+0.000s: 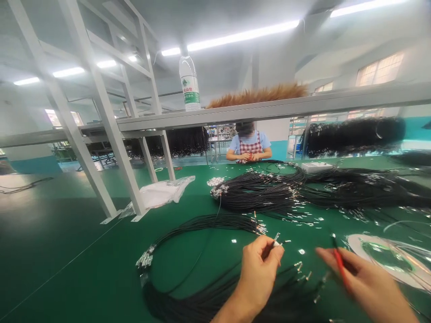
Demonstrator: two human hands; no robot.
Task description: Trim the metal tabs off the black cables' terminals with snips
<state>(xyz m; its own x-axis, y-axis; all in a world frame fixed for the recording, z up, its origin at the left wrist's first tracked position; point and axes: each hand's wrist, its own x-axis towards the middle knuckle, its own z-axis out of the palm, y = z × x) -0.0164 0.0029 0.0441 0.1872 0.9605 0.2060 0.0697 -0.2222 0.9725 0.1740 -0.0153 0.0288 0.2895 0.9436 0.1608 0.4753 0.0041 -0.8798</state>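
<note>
At the lower middle, my left hand [259, 267] pinches the end of a black cable [268, 251], whose bright tip sticks up past the fingers; a small white piece shows at the fingertips. My right hand [362, 278], partly blurred, is closed around a red-handled tool [340, 264] with a dark front and a shiny tip; its exact kind I cannot make out. The two hands are apart. Beneath and left of them curves a bundle of black cables [188, 298] with metal ends. Another curved cable bundle [202, 221] lies just beyond.
A large pile of black cables [259, 190] covers the far side of the green table [111, 269]. White rack posts [111, 130] stand at left beside a plastic bag [164, 193]. A bottle [189, 85] stands on the shelf. A white ring [358, 244] lies right; a co-worker [249, 146] sits opposite.
</note>
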